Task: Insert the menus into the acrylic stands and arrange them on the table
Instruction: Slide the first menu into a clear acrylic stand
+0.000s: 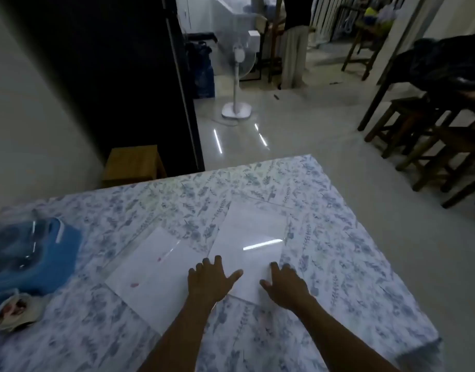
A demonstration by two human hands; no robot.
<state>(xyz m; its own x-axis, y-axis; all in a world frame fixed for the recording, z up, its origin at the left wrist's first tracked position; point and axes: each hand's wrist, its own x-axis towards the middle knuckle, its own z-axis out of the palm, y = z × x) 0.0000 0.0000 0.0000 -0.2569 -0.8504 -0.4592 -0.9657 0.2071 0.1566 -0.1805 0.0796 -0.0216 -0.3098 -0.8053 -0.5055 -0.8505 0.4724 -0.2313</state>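
Note:
Two clear acrylic stands lie flat on the floral tablecloth point(325, 237), each with a white sheet inside or under it. The right stand point(252, 237) shows a bright light reflection. The left stand point(155, 272) has small pink marks on its sheet. My left hand point(210, 277) rests with fingers spread on the near left edge of the right stand. My right hand point(284, 283) lies flat, fingers apart, on its near right corner. Neither hand grips anything.
A blue plastic bag point(40, 253) with clear items on it and a crumpled white cloth point(16, 310) sit at the table's left. Beyond the table: a wooden stool point(134, 162), a standing fan point(237, 76), dark wooden stools and a table point(432, 130) at right.

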